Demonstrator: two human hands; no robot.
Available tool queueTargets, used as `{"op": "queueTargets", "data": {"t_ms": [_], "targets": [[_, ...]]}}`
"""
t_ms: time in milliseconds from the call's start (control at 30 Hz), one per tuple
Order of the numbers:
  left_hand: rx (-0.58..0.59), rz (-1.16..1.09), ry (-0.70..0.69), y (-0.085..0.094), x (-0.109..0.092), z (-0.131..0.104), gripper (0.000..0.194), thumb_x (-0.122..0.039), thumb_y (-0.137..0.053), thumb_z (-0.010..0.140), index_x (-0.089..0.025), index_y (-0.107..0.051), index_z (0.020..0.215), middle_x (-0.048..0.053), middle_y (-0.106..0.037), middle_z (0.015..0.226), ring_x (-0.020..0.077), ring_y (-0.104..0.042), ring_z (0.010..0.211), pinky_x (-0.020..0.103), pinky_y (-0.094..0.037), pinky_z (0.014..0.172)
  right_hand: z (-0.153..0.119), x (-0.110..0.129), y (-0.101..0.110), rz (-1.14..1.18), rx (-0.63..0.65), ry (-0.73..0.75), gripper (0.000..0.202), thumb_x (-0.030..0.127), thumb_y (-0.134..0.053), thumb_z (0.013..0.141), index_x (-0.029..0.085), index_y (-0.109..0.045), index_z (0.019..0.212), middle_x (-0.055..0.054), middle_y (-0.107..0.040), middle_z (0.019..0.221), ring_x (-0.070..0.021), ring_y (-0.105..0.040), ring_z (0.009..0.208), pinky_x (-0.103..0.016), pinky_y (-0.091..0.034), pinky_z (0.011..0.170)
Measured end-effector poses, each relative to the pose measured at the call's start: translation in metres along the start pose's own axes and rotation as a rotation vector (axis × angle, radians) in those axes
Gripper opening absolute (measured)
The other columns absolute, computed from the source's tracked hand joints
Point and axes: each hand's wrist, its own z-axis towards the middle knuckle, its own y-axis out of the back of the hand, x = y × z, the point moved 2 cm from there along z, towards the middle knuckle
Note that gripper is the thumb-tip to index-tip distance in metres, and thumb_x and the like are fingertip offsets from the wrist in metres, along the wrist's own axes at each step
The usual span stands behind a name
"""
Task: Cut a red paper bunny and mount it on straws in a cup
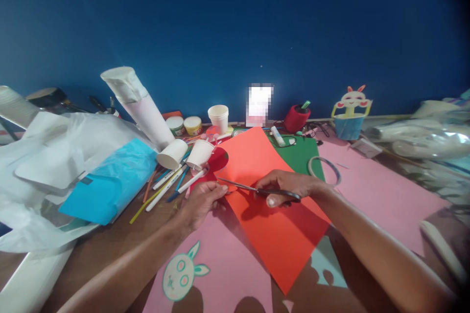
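My right hand (282, 188) is closed round the black handles of a pair of scissors (240, 185), whose blades point left toward my left hand. Thumb and fingers pressed together, my left hand (205, 200) pinches a small orange-red piece of paper near the blade tips. Beneath the scissors and my right hand lies a large orange-red sheet (264, 234). A bunny face drawing (178, 276) with green outlines rests on the pink paper (220, 264) in front of my left hand.
White cups (200, 154), pens (167, 188) and a plastic bag with blue material (110, 183) are on the left. Behind stand paint jars (193, 125), a lit, blurred screen (259, 102) and a red holder (296, 117). A roll of tape (325, 171) and a bunny-topped blue cup (348, 124) are to the right.
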Motion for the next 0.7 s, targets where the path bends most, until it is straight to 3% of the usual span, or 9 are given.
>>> {"op": "queueTargets", "data": {"t_ms": [267, 700], "targets": [[0.056, -0.061, 0.028, -0.0018, 0.0006, 0.0007, 0.021, -0.031, -0.07, 0.064, -0.012, -0.064, 0.069, 0.001, -0.061, 0.056, 0.0079, -0.052, 0.047, 0.018, -0.037, 0.042, -0.0009, 0.0005, 0.0011, -0.002, 0.01, 0.001, 0.036, 0.044, -0.064, 0.068, 0.012, -0.059, 0.083, 0.004, -0.047, 0.056, -0.0056, -0.043, 0.046, -0.015, -0.033, 0.04], [0.027, -0.06, 0.041, -0.0006, 0.0034, 0.0029, 0.022, -0.031, -0.072, 0.061, -0.012, -0.064, 0.065, 0.001, -0.062, 0.057, 0.0076, -0.053, 0.048, 0.019, -0.04, 0.046, -0.0012, -0.003, 0.0001, 0.02, 0.015, 0.023, 0.035, 0.044, -0.063, 0.069, 0.012, -0.059, 0.082, 0.005, -0.048, 0.054, -0.0053, -0.043, 0.043, -0.014, -0.033, 0.038]]}}
